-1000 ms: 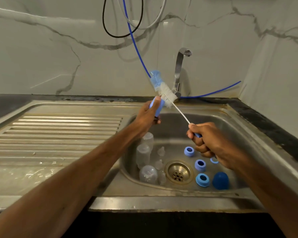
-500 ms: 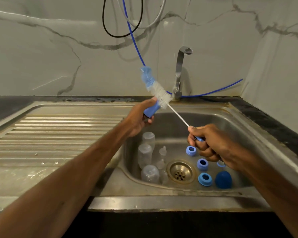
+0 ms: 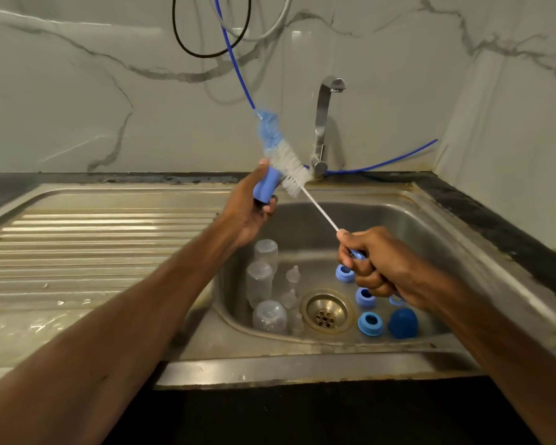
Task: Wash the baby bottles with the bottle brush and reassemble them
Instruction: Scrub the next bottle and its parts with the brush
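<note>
Curling tight round the blue handle of the bottle brush (image 3: 289, 168), the right hand (image 3: 382, 264) is holding it over the sink (image 3: 302, 367), its grip fully closed on the handle. The brush's white wire stem is slanting up and left to the white bristles and blue sponge tip. The left hand (image 3: 247, 213) is pinching a light-blue bottle part (image 3: 265, 186) between thumb and fingers, its grip closed round it, and the bristles are lying against that part's right side. Below, three clear bottles (image 3: 259, 279) are sitting in the basin left of the drain (image 3: 326, 311), with clear teats (image 3: 292, 274) beside them; blue rings (image 3: 370, 323) and a dark-blue cap (image 3: 402, 322) are lying to its right. A steel tap (image 3: 321, 123) is standing behind.
</note>
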